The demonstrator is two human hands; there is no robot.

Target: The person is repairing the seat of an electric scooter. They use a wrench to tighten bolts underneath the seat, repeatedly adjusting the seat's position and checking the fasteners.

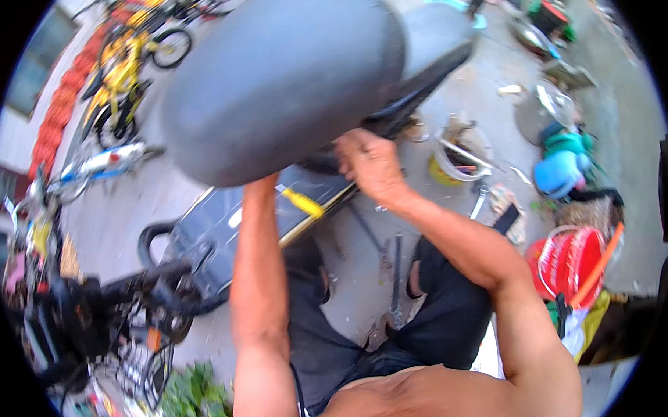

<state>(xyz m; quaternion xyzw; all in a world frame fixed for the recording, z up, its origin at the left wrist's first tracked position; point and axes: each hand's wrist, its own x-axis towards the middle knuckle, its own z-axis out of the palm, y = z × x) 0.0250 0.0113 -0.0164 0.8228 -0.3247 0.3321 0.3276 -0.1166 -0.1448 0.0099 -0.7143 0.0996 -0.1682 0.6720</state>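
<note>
The right hand [373, 164], fingers half-curled, is at the grey padded saddle's [285, 81] underside; I can't tell if it's gripping. The saddle hides the left hand, state unknowable.

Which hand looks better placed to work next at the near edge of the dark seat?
Probably the right: the right hand shows at the near edge of the seat. The left hand is hidden by the seat, with only the left forearm showing, so its hold cannot be told.
</note>
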